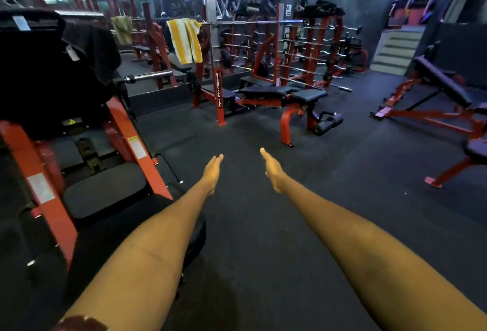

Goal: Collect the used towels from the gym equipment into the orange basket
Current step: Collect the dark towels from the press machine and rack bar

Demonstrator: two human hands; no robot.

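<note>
A yellow-and-white striped towel (pixel 185 40) hangs over the bar of a red bench-press rack at the back centre. A second, olive-green towel (pixel 122 29) hangs over a bar further back to the left. A dark towel (pixel 92 46) is draped over the black machine at the left. My left hand (pixel 212 172) and my right hand (pixel 272 170) are stretched forward over the dark floor, palms facing each other, fingers straight, holding nothing. Both hands are well short of every towel. No orange basket is in view.
A red-framed machine with black pads (pixel 87 162) stands close at my left. A flat bench (pixel 284 96) sits ahead, an incline bench (pixel 442 85) at the right. A barbell rack (pixel 308 51) lines the back wall. Steps (pixel 398 48) rise at the far right.
</note>
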